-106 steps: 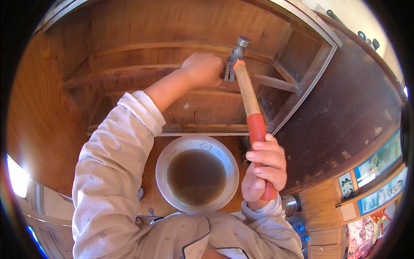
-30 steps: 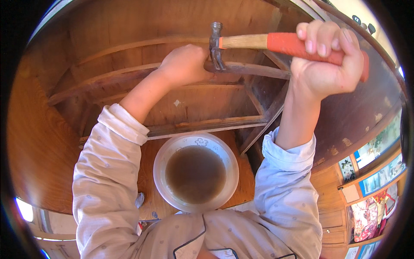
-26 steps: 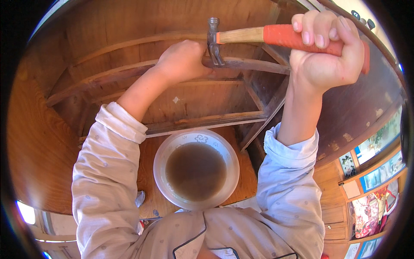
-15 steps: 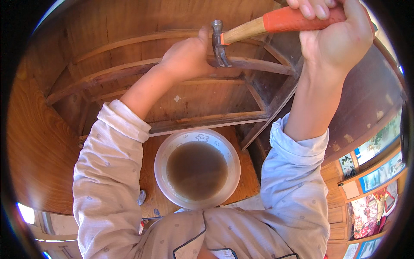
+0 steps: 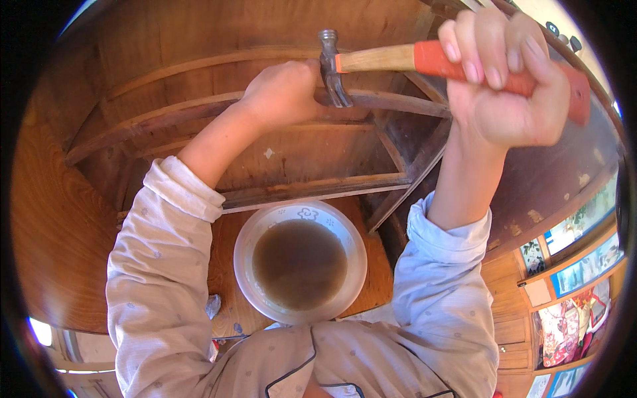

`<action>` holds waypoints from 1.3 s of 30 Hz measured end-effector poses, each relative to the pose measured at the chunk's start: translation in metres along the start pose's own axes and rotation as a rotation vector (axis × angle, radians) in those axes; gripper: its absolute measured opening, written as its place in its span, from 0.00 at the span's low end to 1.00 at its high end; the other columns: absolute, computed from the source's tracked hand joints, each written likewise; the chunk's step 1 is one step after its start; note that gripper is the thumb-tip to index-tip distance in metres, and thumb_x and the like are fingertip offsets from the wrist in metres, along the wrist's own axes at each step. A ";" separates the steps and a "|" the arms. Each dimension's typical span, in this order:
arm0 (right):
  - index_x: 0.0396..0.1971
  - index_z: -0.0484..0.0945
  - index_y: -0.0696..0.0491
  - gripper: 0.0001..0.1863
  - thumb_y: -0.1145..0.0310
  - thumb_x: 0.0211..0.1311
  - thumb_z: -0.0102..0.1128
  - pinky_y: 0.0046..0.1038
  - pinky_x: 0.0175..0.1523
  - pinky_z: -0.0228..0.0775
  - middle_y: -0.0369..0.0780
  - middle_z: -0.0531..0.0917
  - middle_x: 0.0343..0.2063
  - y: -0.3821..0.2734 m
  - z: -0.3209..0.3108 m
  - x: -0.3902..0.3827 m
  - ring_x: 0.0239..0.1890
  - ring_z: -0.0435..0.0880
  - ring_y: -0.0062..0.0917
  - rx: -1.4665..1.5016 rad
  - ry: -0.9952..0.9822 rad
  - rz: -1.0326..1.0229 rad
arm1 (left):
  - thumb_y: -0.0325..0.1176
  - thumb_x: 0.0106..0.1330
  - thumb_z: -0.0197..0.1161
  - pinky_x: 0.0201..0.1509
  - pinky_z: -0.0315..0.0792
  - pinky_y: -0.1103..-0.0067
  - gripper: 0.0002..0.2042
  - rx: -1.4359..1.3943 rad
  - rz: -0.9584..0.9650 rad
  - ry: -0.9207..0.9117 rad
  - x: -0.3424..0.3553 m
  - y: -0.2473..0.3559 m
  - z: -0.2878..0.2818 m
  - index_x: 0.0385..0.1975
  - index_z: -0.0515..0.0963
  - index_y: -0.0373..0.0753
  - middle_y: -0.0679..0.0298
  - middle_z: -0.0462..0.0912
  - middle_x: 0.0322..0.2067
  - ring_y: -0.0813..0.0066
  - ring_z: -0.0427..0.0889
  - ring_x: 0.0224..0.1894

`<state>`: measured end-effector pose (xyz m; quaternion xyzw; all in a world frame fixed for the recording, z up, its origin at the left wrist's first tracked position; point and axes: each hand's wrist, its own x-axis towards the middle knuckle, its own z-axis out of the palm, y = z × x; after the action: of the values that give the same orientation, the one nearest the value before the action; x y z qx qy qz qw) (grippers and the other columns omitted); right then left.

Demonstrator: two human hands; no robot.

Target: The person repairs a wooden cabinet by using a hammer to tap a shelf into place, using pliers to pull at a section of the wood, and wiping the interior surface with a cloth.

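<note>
The right hand (image 5: 507, 99) was up at about two o'clock in the picture. Its fingers (image 5: 474, 46) were curled tight around the orange grip of a hammer (image 5: 424, 60). The fingertips pressed close together over the grip. The hammer lay almost flat, with its bare wooden handle pointing toward nine o'clock. Its dark metal head (image 5: 330, 66) sat near twelve o'clock and pointed down, touching or almost touching a wooden bar (image 5: 391, 103).

The left hand (image 5: 282, 89) was just beside the metal head, on its nine o'clock side. It was closed like a fist on the same wooden bar. I could not tell if its fingers pinched anything small, because the back of the hand hid them.

The bar was part of a brown wooden frame (image 5: 312, 187) with more bars crossing below it, toward six o'clock.

Under the frame, near the middle of the picture, sat a white bowl (image 5: 355, 265) on a wooden board. The bowl held brown, muddy-looking liquid (image 5: 298, 264). It was well apart from both hands.

Both arms wore pale, loose sleeves (image 5: 156, 259) with tiny dots. At four o'clock, some colourful pictures (image 5: 580, 265) hung on a wooden wall.
</note>
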<state>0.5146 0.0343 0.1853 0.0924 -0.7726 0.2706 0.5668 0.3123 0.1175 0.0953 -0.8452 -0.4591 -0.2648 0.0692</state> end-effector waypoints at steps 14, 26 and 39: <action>0.18 0.62 0.48 0.14 0.63 0.58 0.56 0.26 0.29 0.63 0.32 0.67 0.13 0.009 0.049 -0.099 0.16 0.66 0.20 -0.289 0.056 -0.402 | 0.35 0.44 0.73 0.44 0.75 0.62 0.40 -0.010 -0.049 0.009 0.002 -0.002 0.002 0.57 0.60 0.25 0.39 0.80 0.32 0.45 0.80 0.41; 0.19 0.65 0.50 0.16 0.60 0.60 0.58 0.41 0.40 0.73 0.39 0.77 0.19 -0.006 0.043 -0.127 0.24 0.78 0.30 -0.467 0.224 -0.265 | 0.34 0.45 0.72 0.41 0.73 0.61 0.42 -0.029 0.029 0.060 0.001 -0.006 0.009 0.61 0.58 0.30 0.42 0.80 0.30 0.46 0.80 0.37; 0.31 0.69 0.56 0.05 0.73 0.60 0.55 0.35 0.51 0.70 0.46 0.81 0.31 0.000 0.019 -0.044 0.39 0.80 0.32 -0.317 0.175 -0.016 | 0.39 0.47 0.73 0.30 0.73 0.62 0.56 -0.023 0.011 0.140 -0.008 0.005 0.003 0.69 0.37 0.32 0.48 0.79 0.20 0.47 0.80 0.25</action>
<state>0.5141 0.0167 0.1406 -0.0159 -0.7525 0.1480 0.6415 0.3142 0.1099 0.0898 -0.8279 -0.4452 -0.3283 0.0927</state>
